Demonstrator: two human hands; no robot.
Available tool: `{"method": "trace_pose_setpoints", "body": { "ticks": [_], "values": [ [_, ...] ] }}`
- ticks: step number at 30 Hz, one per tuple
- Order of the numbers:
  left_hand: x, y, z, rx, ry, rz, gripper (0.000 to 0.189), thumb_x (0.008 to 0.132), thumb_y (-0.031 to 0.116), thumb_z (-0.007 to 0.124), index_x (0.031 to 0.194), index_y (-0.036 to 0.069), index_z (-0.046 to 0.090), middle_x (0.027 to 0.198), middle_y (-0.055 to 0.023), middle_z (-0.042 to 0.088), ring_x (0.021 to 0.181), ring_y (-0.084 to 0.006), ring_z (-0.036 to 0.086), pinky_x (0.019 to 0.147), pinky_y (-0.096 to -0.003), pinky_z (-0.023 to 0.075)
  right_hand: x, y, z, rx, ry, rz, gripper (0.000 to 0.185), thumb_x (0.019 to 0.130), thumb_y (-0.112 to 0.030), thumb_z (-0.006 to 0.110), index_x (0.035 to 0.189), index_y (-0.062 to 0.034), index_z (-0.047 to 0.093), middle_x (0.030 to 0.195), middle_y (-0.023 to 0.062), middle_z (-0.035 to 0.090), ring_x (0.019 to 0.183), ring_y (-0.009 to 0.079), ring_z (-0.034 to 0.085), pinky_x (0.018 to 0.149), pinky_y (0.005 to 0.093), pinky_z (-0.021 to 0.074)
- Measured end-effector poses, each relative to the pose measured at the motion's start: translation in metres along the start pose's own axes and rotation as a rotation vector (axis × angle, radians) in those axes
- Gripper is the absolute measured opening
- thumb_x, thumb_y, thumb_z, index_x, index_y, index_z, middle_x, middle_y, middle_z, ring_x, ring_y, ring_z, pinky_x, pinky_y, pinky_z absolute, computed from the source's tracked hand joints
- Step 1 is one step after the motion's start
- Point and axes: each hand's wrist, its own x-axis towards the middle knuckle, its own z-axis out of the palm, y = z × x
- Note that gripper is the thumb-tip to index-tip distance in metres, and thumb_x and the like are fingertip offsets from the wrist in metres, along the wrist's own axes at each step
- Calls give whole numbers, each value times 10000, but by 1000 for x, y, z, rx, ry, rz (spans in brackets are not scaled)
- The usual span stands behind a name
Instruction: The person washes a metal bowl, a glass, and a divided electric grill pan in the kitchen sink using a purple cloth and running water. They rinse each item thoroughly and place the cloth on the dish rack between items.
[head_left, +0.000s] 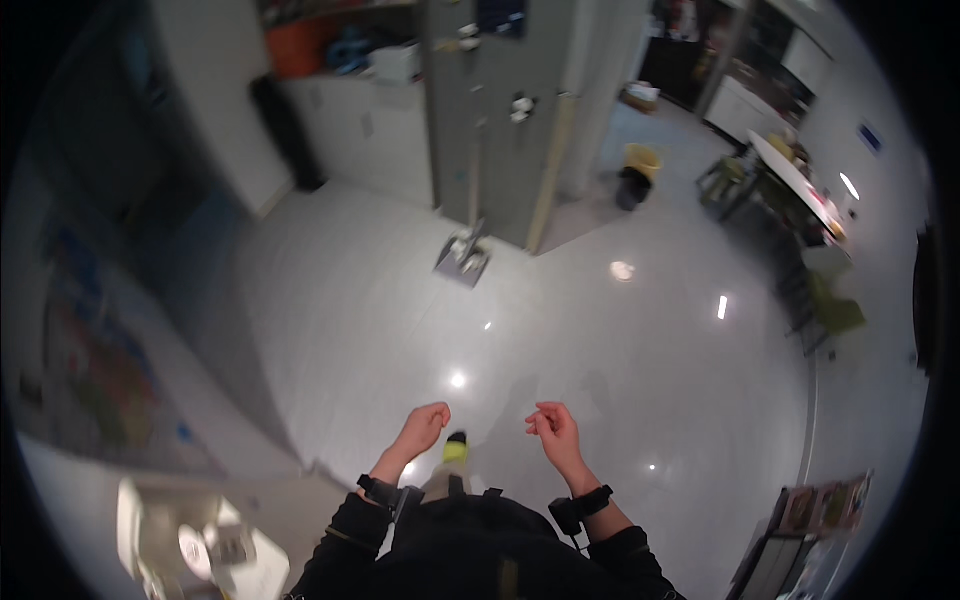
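Note:
My left hand hangs in front of my body with its fingers curled in and nothing visible in it. To its right, my right hand is held over the floor, its fingers loosely bent and apart, holding nothing. A black device is strapped to each wrist, one on the left and one on the right. Between the hands and below them shows my foot in a yellow and black sock or shoe. The glossy grey floor lies before me. Neither hand touches an object.
A long-handled dustpan stands by the grey door panel. White cabinets are behind it. A bin with a yellow liner is further right, near a table with green chairs. A pale container is at lower left.

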Motion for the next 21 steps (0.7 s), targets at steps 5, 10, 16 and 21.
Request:
{"method": "trace_pose_setpoints", "body": {
  "ticks": [5,10,16,21],
  "values": [
    [191,67,41,34,-315,201,113,765,33,387,719,36,490,606,-103,479,585,-205,474,569,-308,397,79,-33,-86,34,292,-48,183,906,-59,472,1077,7,473,859,119,614,705,135,598,655,255,498],
    [354,124,122,118,-583,309,116,768,54,391,746,50,505,641,-122,506,614,-254,495,599,-335,410,144,-25,-190,55,610,5,179,897,-53,470,1057,26,479,833,121,613,680,142,601,641,252,511],
    [514,191,203,146,-649,315,99,746,13,388,722,25,483,602,-103,448,587,-187,445,579,-298,394,258,-32,-338,115,796,-22,146,906,-52,459,1027,17,502,828,109,618,666,130,594,617,249,500],
    [644,235,233,102,-560,302,112,773,32,392,726,29,494,623,-105,488,604,-205,482,595,-304,407,376,-62,-441,155,738,-63,137,910,-59,461,1016,6,517,828,102,621,674,130,596,634,251,494]
  ]
}}
